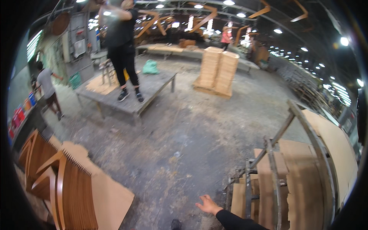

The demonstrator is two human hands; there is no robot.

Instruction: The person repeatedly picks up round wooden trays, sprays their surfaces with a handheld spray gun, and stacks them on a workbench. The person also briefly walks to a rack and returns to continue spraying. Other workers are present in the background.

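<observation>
My right hand [209,205] reaches in from the lower right on a black-sleeved forearm [237,220]. It is empty, its fingers loosely apart, over the stained concrete floor [168,153]. Nearest to it stands a metal rack [274,168] with sheets of cardboard [304,184]. My left hand is out of view. Stacked bent brown wooden pieces [76,191] rest on a cardboard sheet [109,195] at the lower left. One dark shoe [176,224] shows at the bottom edge.
A person [122,50] stands with raised arms on a low grey table [153,86], near a green bag [150,66]. Another person [48,84] is at the left. Tall wooden stacks [216,71] stand on a pallet farther back. Bent wooden pieces [205,18] hang overhead.
</observation>
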